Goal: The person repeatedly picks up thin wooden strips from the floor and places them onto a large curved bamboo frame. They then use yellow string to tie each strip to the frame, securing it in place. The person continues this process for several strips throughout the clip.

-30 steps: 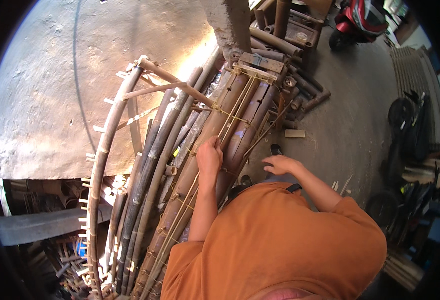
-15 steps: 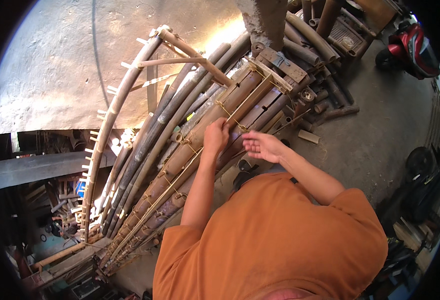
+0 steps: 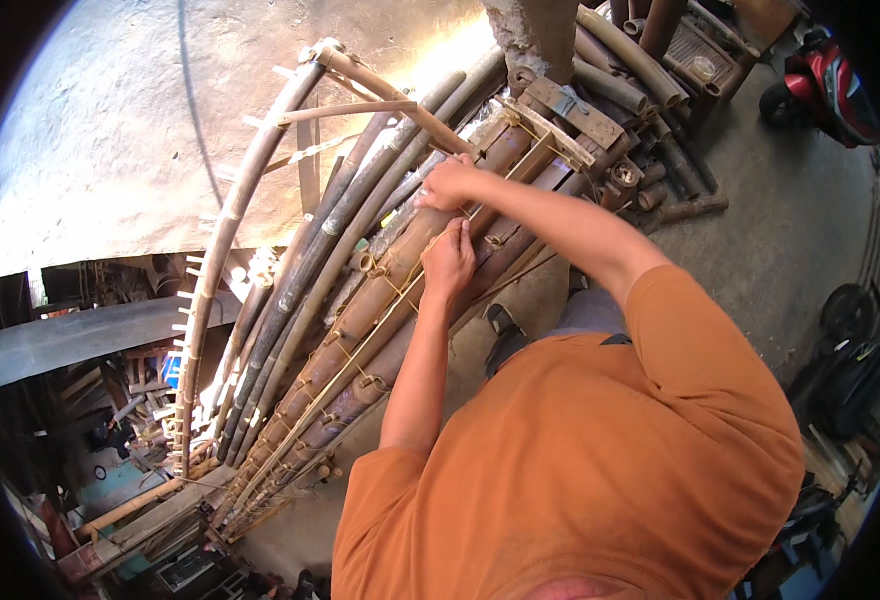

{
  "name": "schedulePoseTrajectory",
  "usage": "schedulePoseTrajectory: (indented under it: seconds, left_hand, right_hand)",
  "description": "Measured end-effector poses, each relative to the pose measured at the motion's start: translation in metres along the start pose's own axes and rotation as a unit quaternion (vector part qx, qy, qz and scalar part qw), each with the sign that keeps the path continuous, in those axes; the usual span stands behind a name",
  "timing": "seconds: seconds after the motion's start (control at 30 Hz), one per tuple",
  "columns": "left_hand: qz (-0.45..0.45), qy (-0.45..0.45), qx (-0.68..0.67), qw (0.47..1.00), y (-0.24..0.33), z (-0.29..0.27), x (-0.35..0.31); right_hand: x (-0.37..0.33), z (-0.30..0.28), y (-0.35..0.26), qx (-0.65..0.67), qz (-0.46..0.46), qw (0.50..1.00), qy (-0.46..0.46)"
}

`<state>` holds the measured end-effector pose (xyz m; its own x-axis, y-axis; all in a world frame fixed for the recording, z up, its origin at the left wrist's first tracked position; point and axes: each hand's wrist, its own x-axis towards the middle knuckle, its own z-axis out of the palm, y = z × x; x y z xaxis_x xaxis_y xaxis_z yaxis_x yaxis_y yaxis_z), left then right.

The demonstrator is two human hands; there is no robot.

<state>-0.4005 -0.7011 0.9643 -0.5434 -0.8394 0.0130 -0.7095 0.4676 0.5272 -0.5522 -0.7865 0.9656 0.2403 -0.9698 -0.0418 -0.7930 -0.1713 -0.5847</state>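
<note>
A row of brown bamboo tubes (image 3: 392, 262), lashed with yellowish cord, slants from lower left to upper right in front of me. Along it runs a long thin pale strip (image 3: 362, 352). My left hand (image 3: 447, 260) rests over the tubes, its thumb and fingers pinched together by the cord lashing; what they grip is too small to make out. Just beyond it, my right hand (image 3: 448, 184) reaches across to the far side of the upper tube. Its fingers are curled down there, and whatever they hold is hidden.
A curved bamboo frame with short pegs (image 3: 228, 225) stands at the left, with long dark poles (image 3: 332, 228) beside it. Cut bamboo pieces (image 3: 672, 165) are piled at the far right behind a wooden block (image 3: 572, 115). A red motorbike (image 3: 830, 90) stands beyond.
My right hand has swung left and away from me, from the near side of the tubes to their far side. The left hand stays at about the same lashing.
</note>
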Motion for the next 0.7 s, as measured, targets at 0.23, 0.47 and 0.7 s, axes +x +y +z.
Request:
schedulePoseTrajectory:
  seconds: [0.23, 0.47, 0.7]
  left_hand:
    - [-0.069, -0.042, -0.003, 0.997, 0.003, -0.011, -0.005]
    - [-0.019, 0.097, -0.328, 0.94, 0.012, -0.044, 0.076]
    - [-0.033, -0.02, 0.092, 0.995, -0.099, 0.018, 0.156]
  right_hand:
    - [-0.154, -0.041, -0.074, 0.204, -0.167, 0.932, -0.248]
    - [-0.195, 0.056, -0.037, 0.181, -0.064, 0.981, -0.032]
    - [-0.212, 0.037, -0.029, 0.247, -0.092, 0.964, 0.037]
